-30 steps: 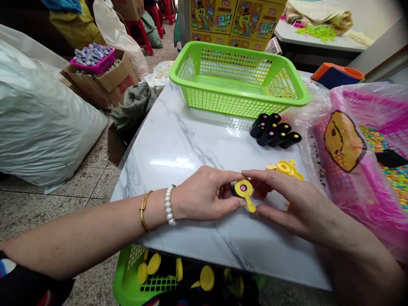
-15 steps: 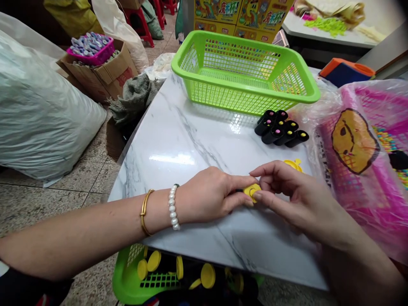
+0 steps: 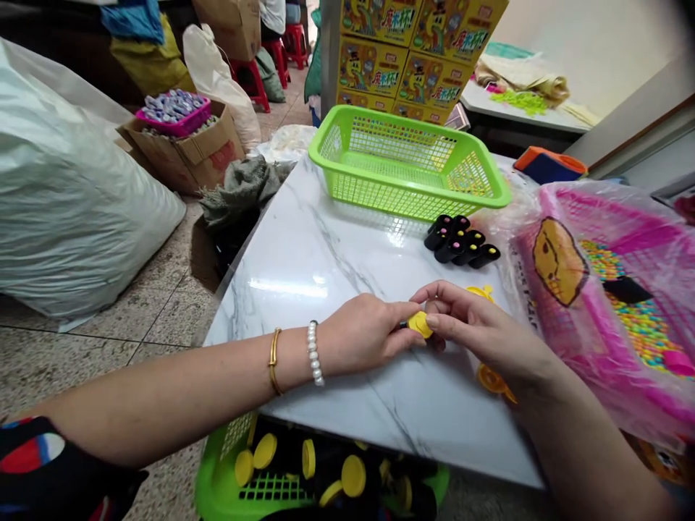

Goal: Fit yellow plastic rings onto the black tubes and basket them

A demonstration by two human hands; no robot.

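My left hand (image 3: pixel 363 335) holds a short black tube (image 3: pixel 402 325) end-on, and my right hand (image 3: pixel 475 325) pinches a round yellow cap (image 3: pixel 420 325) on the tube's end from the other side. The fingers hide most of the tube. Several black tubes with pink or yellow centres (image 3: pixel 461 242) lie grouped on the white marble table top (image 3: pixel 304 289), beyond my right fingers. A loose yellow cap (image 3: pixel 481 291) is partly hidden behind that hand, and another (image 3: pixel 491 380) lies below my right wrist.
A lime green mesh basket (image 3: pixel 407 163) stands at the table's far end. A pink basket in clear plastic (image 3: pixel 613 239) holds colourful small pieces at right. Below the near edge, a green basket (image 3: pixel 214 485) holds yellow caps and black pieces. A large white sack (image 3: pixel 70 195) sits on the floor at left.
The yellow cap's pink-centred face and tab no longer show; a plain yellow disc faces me. My hands have drawn closer around it. The whole view has tilted and shifted, and a yellow cap now shows below my right wrist.
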